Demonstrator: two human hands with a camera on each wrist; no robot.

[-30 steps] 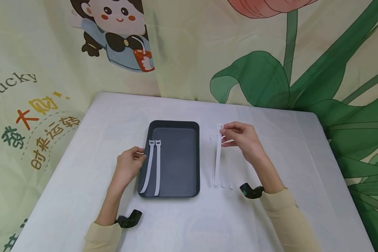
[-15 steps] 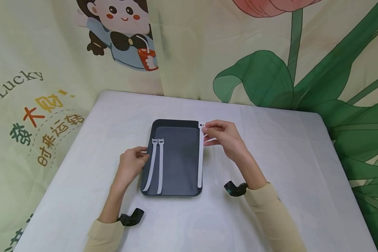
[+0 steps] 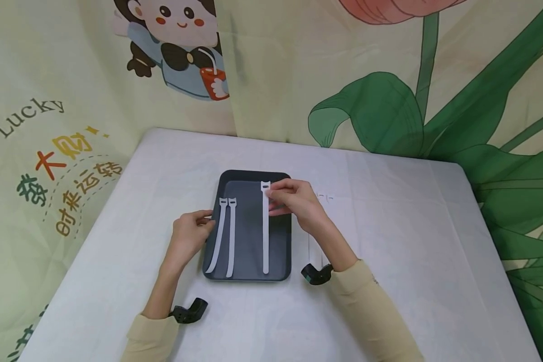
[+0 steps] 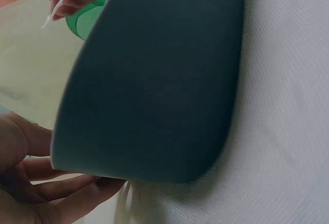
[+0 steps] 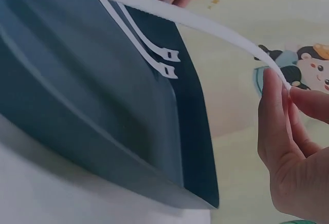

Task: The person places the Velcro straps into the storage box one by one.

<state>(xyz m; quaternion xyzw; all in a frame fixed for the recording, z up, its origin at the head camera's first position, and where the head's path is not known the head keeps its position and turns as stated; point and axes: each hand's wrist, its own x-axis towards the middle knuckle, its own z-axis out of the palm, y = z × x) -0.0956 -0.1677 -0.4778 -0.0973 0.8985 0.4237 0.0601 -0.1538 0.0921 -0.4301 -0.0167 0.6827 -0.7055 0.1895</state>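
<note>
In the head view, a dark grey tray (image 3: 249,241) lies on the table. My left hand (image 3: 191,236) holds its left side, and the left wrist view shows the thumb and fingers at the tray's rim (image 4: 52,147). Two white hook-and-loop cable ties, one slightly curved (image 3: 214,239) and one straight (image 3: 231,241), lie side by side in the tray's left part. My right hand (image 3: 298,203) pinches a third cable tie (image 3: 265,231) by its slotted head. That tie hangs over the tray's right half, and the right wrist view shows it bowing (image 5: 205,21) above the tray.
More white cable ties (image 3: 329,198) lie on the white table cloth (image 3: 398,231) right of the tray, partly covered by my right forearm. A printed curtain (image 3: 271,70) hangs behind the table's far edge. Black cameras sit on both wrists.
My right hand has carried the cable tie leftward from the table, across the tray's right rim, to over the tray. My left hand stays at the tray's left side.
</note>
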